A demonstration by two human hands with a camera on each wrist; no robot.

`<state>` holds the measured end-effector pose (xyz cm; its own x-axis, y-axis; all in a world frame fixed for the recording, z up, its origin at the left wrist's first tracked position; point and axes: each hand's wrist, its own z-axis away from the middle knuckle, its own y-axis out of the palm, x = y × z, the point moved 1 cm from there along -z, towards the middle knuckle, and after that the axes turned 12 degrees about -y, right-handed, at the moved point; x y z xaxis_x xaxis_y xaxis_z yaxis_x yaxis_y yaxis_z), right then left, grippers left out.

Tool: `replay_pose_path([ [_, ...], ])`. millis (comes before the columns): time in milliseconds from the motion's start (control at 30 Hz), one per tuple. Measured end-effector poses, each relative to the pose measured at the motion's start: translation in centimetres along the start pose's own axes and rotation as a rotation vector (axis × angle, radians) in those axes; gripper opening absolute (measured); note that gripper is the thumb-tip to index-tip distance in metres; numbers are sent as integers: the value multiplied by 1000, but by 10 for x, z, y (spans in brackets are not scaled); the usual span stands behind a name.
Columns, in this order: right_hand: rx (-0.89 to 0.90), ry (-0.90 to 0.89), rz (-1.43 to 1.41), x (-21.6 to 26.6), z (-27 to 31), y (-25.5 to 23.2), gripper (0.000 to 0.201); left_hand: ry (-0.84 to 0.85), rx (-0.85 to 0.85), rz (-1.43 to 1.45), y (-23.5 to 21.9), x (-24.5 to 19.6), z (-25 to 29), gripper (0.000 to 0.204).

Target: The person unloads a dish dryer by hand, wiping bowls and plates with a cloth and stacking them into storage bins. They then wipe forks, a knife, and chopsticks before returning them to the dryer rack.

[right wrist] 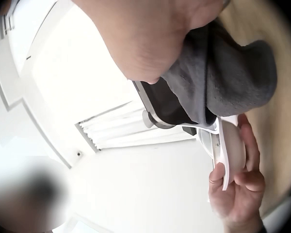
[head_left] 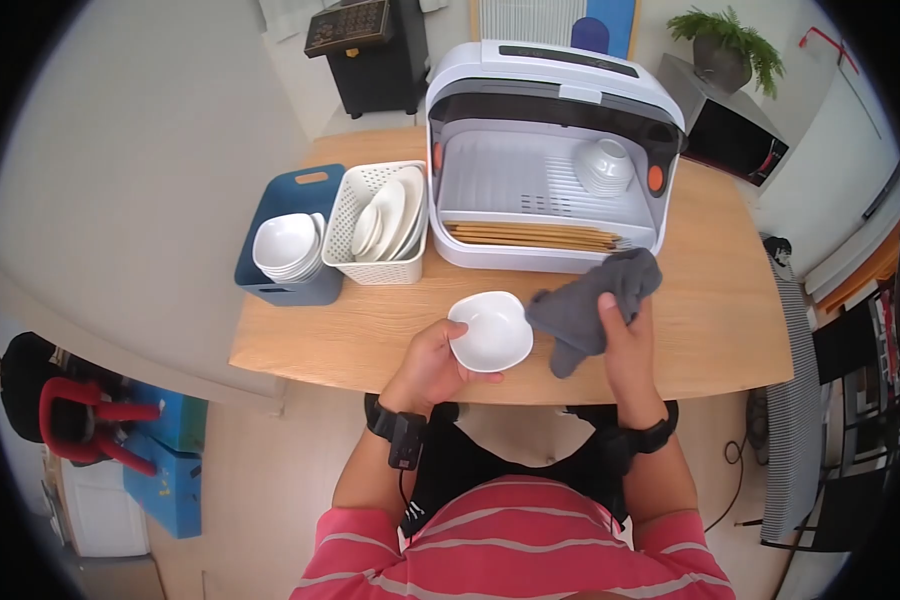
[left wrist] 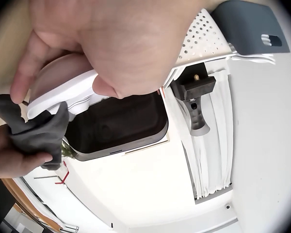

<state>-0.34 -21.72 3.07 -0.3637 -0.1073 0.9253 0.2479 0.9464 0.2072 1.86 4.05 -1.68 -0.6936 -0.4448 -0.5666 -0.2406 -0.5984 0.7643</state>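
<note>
A white bowl (head_left: 492, 335) is in my left hand (head_left: 428, 362), the thumb over its rim and the fingers beneath it, hollow side up near the table's front edge. My right hand (head_left: 628, 350) grips a dark grey cloth (head_left: 580, 305), thumb on top, and part of the cloth hangs down beside the bowl's right rim. In the left wrist view the cloth (left wrist: 41, 133) overlaps the bowl's edge. From the right wrist, the cloth (right wrist: 242, 73) covers most of the right fingers, while the left hand (right wrist: 240, 194) pinches the bowl (right wrist: 233, 148) by its rim.
A white dish cabinet (head_left: 560, 262) with a raised dark lid stands behind the hands. Inside are stacked small bowls (head_left: 605, 165) and a row of chopsticks (head_left: 530, 235). To its left are a white basket (head_left: 375, 272) of plates and a blue bin (head_left: 310, 292) holding stacked bowls.
</note>
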Motion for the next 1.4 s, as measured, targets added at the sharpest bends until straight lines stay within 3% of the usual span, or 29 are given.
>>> replay_pose_path([
  [67, 48, -39, 39, 4, -1, 14, 49, -35, 108, 54, 6, 12, -15, 62],
  [133, 565, -629, 733, 9, -3, 29, 51, -47, 172, 82, 7, 22, -23, 60],
  [167, 575, -633, 732, 7, -3, 32, 51, -59, 222, 105, 6, 25, -24, 58],
  [233, 830, -570, 754, -4, -2, 41, 52, -53, 262, 25, 3, 28, -23, 57],
  [300, 870, -564, 713, -1, -10, 49, 50, -53, 240, 38, 11, 29, -18, 59],
  [400, 862, -509, 785, -5, -14, 59, 46, -15, 254, 111, 10, 27, -17, 60],
  [500, 733, -544, 809, -12, -13, 64, 44, 47, 182, 188, 10, 31, -19, 62],
  [567, 562, -301, 852, -13, -12, 65, 42, 126, 167, 176, 14, 33, -19, 62],
  [600, 568, -301, 854, -13, -11, 65, 42, 202, 152, 160, 15, 33, -18, 63],
  [667, 503, 2, 728, -14, -10, 60, 41, 251, 127, 145, 9, 38, -18, 63],
  [700, 509, 1, 732, -13, -12, 57, 41, 295, 102, 124, 6, 40, -20, 63],
  [733, 603, -115, 722, -9, -15, 55, 41, 298, 103, 128, 0, 41, -22, 63],
  [833, 814, -356, 719, 10, -23, 55, 40, 213, 237, 123, -6, 37, -23, 60],
  [867, 930, -482, 726, 17, -26, 58, 40, 92, 259, 116, 3, 33, -16, 63],
  [900, 930, -481, 728, 21, -29, 60, 40, -29, 280, 109, 7, 30, -13, 66],
  [1000, 961, -538, 813, 23, -31, 63, 41, -84, 261, 33, 5, 29, -15, 73],
  [1067, 865, -568, 795, 14, -29, 63, 44, -9, 247, 60, 11, 34, -15, 74],
  [1200, 703, -463, 812, 3, -17, 64, 44, 182, 291, 87, 9, 37, -18, 80],
  [1267, 519, -220, 840, -2, -12, 65, 42, 234, 295, 60, 6, 37, -19, 83],
  [1333, 508, -189, 874, -6, -4, 64, 43, 280, 305, 33, 5, 38, -19, 88],
  [1400, 498, -156, 910, -2, -1, 64, 44, 345, 157, 78, 8, 41, -15, 95],
])
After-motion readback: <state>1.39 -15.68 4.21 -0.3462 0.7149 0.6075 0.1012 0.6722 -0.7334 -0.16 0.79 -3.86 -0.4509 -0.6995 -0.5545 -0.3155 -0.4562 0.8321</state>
